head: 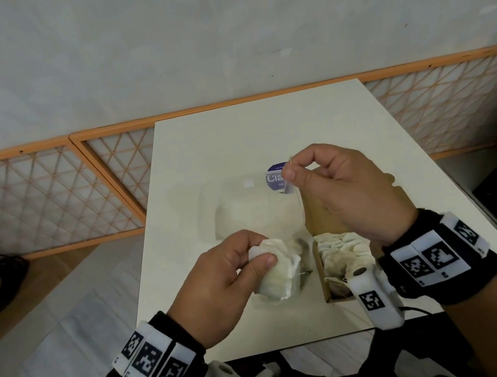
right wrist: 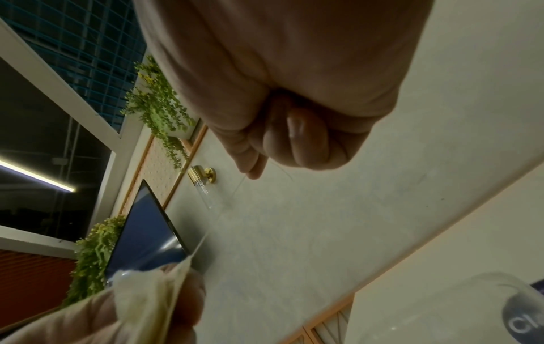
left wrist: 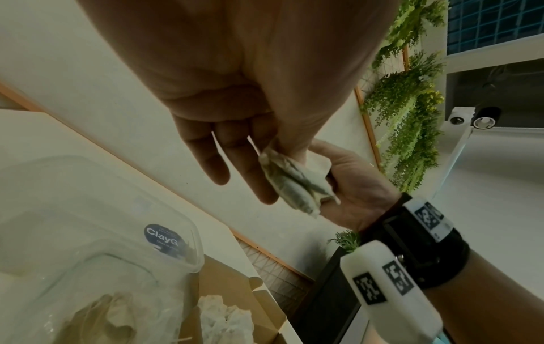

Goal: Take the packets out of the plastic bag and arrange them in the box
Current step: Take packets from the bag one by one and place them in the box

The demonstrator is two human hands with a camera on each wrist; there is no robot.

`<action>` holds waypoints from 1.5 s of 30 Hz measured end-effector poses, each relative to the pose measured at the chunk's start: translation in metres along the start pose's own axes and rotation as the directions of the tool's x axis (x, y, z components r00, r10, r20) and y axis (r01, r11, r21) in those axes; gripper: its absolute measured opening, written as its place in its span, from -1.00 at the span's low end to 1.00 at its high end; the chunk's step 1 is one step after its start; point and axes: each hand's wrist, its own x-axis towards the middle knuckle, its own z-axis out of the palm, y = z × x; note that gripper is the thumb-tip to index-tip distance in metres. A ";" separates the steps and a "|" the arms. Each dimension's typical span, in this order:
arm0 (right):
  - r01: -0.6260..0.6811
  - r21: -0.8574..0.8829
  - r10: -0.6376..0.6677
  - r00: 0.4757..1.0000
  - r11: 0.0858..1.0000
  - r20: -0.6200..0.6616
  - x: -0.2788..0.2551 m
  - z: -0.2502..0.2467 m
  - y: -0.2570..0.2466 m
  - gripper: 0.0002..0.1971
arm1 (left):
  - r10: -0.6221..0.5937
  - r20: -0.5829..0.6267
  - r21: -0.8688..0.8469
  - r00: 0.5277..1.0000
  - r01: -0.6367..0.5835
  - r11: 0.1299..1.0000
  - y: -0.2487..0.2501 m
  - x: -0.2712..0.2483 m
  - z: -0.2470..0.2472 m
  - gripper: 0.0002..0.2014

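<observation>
Packets, largest-first context: pale matte rectangular surface (head: 231, 132) carries everything. Clear crinkly plastic bag (head: 244, 208) with a round purple label lies at its middle, soft and shapeless, a few packets still visible inside through the film in the left wrist view. Brown cardboard box (head: 323, 281), open, sits just right of the bag; a bunch of white crumpled paper packets (head: 342, 248) is packed in it, edges ragged. Left hand (head: 221, 288) grip: thumb and fingers curled round a small stack of packets (head: 278, 268), soft, flat, pillow-shaped, held above the near edge of the bag. Right hand (head: 343, 192) raised above the box, grip clenched to a pinch, thumb and forefinger holding a thin pale string (head: 300, 199) that runs down toward the held stack. Black wristbands with square printed markers on both wrists.
</observation>
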 end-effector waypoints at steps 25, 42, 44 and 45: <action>-0.188 -0.459 0.352 0.886 0.868 0.303 -0.008 0.012 0.071 -0.87 | 0.067 -0.266 -0.209 0.962 -0.126 0.970 0.006 0.014 -0.008 -0.91; -0.095 -0.783 0.467 0.844 0.614 0.264 -0.037 0.039 0.119 -0.82 | -0.156 -0.158 -0.343 0.975 0.094 0.934 -0.034 0.016 0.008 -0.92; -0.116 -0.763 0.451 0.858 0.636 0.245 -0.036 0.032 0.111 -0.84 | -0.159 -0.162 -0.319 0.974 0.101 0.942 -0.037 0.016 0.007 -0.92; -0.118 -0.759 0.440 0.866 0.640 0.237 -0.035 0.029 0.106 -0.84 | -0.159 -0.166 -0.301 0.973 0.103 0.948 -0.039 0.015 0.006 -0.92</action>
